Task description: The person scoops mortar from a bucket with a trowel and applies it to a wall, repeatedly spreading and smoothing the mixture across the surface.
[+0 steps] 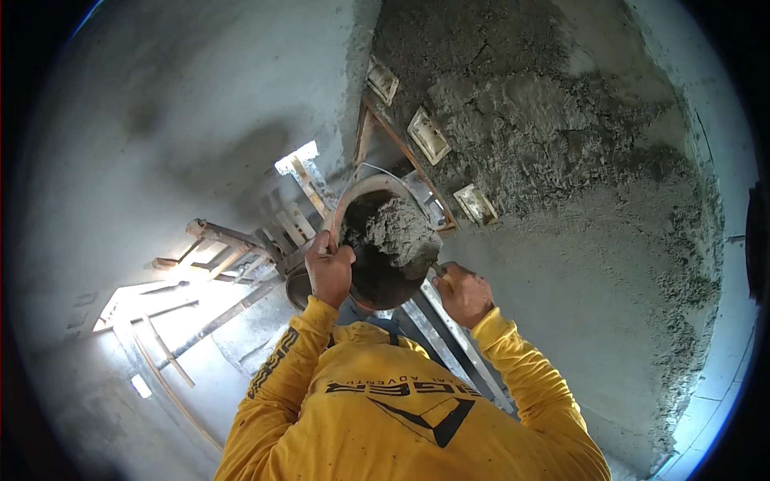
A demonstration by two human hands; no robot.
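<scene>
Left hand [330, 268] clamped left rim of round bucket [375, 183]. Right hand [465, 295] curled round tool handle [438, 270]. Grey mortar [401, 230] sat lumpy.

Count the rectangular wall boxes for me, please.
3: upper box, middle box and lower box, in a slanting row on the wall, beyond the bucket. None looks hidden.

Both forearms [298, 341] angle inward, the left hand [330, 276] clasped and the right hand [465, 297] curled tightly.
</scene>
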